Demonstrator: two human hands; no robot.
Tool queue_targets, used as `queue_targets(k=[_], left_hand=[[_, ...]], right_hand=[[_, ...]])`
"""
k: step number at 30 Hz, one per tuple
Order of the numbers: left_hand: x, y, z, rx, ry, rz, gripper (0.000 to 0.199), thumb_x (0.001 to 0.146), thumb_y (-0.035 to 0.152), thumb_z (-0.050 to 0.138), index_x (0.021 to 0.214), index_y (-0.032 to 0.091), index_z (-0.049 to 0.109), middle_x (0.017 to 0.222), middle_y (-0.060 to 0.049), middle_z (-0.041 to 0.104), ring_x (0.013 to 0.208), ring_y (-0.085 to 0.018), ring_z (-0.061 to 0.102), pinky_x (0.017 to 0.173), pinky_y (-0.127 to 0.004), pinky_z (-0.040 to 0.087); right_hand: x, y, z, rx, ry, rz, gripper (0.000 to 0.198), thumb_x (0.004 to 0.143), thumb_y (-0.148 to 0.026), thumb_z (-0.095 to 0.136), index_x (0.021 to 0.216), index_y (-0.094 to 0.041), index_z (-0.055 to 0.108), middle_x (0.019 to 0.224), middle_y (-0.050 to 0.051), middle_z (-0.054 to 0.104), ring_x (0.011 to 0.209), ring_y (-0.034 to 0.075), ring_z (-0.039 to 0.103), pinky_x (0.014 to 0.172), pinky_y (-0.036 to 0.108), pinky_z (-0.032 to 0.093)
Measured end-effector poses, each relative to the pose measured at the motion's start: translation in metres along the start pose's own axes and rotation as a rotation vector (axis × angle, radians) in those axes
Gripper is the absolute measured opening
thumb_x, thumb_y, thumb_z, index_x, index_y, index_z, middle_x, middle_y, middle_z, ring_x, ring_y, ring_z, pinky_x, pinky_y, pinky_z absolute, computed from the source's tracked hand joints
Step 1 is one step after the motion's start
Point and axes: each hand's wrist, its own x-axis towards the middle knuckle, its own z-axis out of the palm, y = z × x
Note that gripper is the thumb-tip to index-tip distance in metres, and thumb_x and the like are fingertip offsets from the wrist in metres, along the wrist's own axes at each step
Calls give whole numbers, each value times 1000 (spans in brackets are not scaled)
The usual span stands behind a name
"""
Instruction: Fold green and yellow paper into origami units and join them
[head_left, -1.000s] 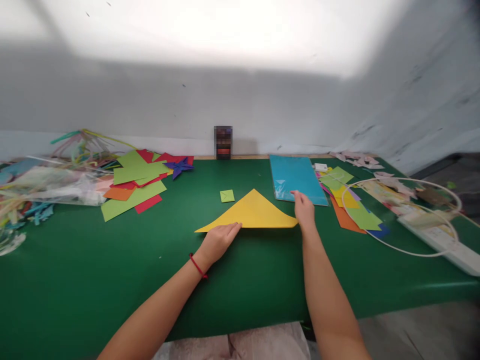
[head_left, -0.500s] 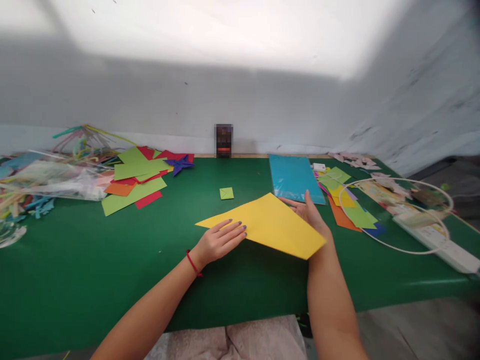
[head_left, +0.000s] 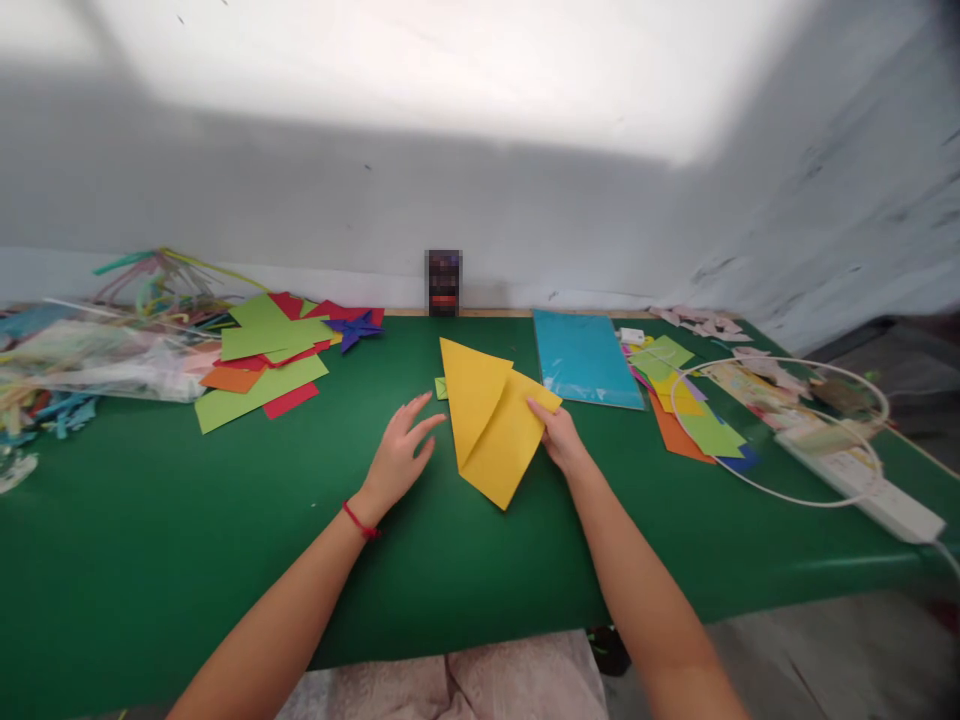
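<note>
A folded sheet of yellow paper [head_left: 501, 420] is held over the green table, one folded flap lying across its left part. My right hand [head_left: 562, 436] pinches its right corner, thumb on top and the other fingers mostly hidden behind. To the left of the paper, my left hand [head_left: 403, 447] is raised with fingers apart and holds nothing; a red cord bracelet is on that wrist. Behind the yellow paper's left edge, a small folded green paper [head_left: 441, 388] is partly covered.
On the left lie green, red and orange paper sheets [head_left: 262, 375], a purple paper star [head_left: 355, 330] and a plastic bag [head_left: 127, 365]. A blue pack [head_left: 589, 360] lies at the back right, beside coloured papers [head_left: 712, 430], a white cable and a power strip [head_left: 862, 490].
The yellow paper has been turned and now shows its flap side. My left hand has come off it and moved left; my right hand has shifted left, gripping a corner.
</note>
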Motion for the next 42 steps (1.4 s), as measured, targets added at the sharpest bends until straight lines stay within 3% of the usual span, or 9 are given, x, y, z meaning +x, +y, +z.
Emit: queue_targets(k=[7, 16, 20, 23, 26, 30, 34, 38, 42], left_hand=[[-17, 9, -3, -30, -353, 90, 92, 72, 48, 64, 143, 20, 12, 149, -15, 20, 136, -28, 21, 109, -48, 23], [-21, -6, 1, 243, -179, 124, 48, 85, 6, 40, 130, 21, 44, 136, -10, 47, 126, -24, 41, 104, -47, 32], [-18, -14, -7, 289, -46, -8, 41, 87, 9, 40, 124, 22, 52, 127, -13, 54, 113, -28, 51, 89, -45, 45], [-16, -29, -13, 179, -72, -34, 40, 88, 10, 40, 123, 23, 53, 120, -11, 57, 107, -24, 53, 88, -41, 46], [-17, -44, -18, 39, -137, -76, 40, 87, 11, 42, 123, 23, 52, 120, -7, 57, 106, -20, 52, 90, -38, 44], [-19, -54, -23, -22, -182, -106, 39, 86, 13, 45, 121, 25, 53, 120, -6, 57, 106, -21, 52, 91, -39, 44], [-18, -60, -23, -20, -199, -87, 38, 87, 14, 42, 121, 27, 54, 121, -6, 58, 106, -21, 54, 90, -41, 44], [-15, -69, -23, 68, -242, 1, 38, 88, 15, 40, 120, 29, 55, 123, -4, 57, 112, -22, 51, 93, -43, 42], [-17, -72, -22, 213, -215, 83, 34, 89, 15, 39, 112, 27, 61, 120, -7, 58, 114, -26, 49, 93, -48, 41]], right_hand=[[-8, 24, 27, 103, 148, 5, 48, 70, -23, 65, 117, -19, 53, 104, 7, 69, 92, 23, 66, 72, 35, 59], [-32, 22, 37, 105, 53, 27, 76, 72, -22, 62, 138, -29, 27, 120, 4, 61, 93, 21, 65, 72, 35, 58], [-36, 22, 39, 70, -15, 26, 65, 77, -32, 58, 136, -31, 31, 122, 4, 59, 99, 22, 63, 72, 35, 57], [-30, 21, 34, 22, 8, -25, 53, 86, -49, 37, 134, -27, 34, 119, 8, 61, 101, 23, 61, 73, 38, 56], [-20, 16, 20, -234, 25, -225, 52, 86, -45, 36, 134, -23, 36, 120, 12, 59, 104, 24, 59, 78, 41, 53], [-11, 12, 7, -797, -216, -602, 51, 78, -24, 55, 128, -28, 47, 142, 6, 37, 130, 24, 34, 101, 45, 35], [-12, 13, 11, -1021, -378, -763, 43, 78, -21, 59, 119, -32, 56, 148, 1, 25, 137, 24, 19, 106, 49, 26], [-11, 17, 13, -1053, -427, -841, 23, 82, -22, 56, 101, -30, 67, 133, 2, 49, 128, 22, 38, 104, 49, 30], [-8, 21, 10, -1043, -512, -826, 23, 82, -20, 55, 100, -29, 67, 107, 3, 67, 105, 20, 58, 98, 46, 37]])
